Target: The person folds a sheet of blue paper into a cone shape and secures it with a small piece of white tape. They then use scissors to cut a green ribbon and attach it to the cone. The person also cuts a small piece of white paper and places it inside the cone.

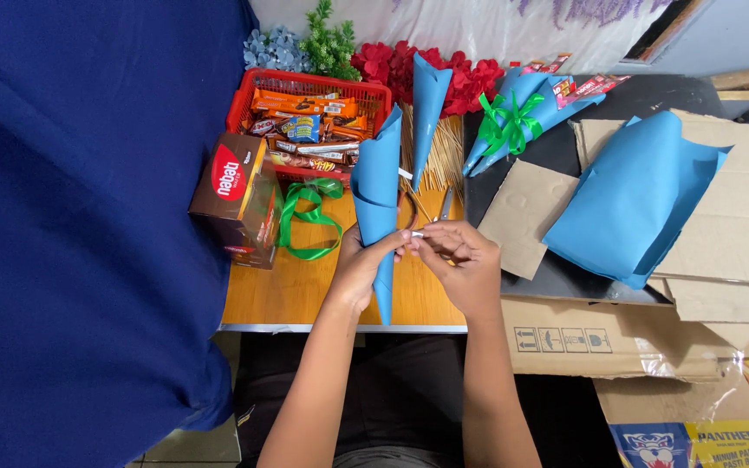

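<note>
My left hand grips a blue paper cone around its lower half, point toward me, over a wooden table. My right hand pinches a small white strip, probably tape, against the cone's side. A second blue cone lies behind it on a bundle of thin wooden skewers. Scissors lie just beyond my right hand.
A red basket of wrapped snacks, a brown snack box and a green ribbon are at the left. Finished cones tied with green bows, red flowers, blue paper sheets and flattened cardboard lie right. Dark blue cloth fills the left.
</note>
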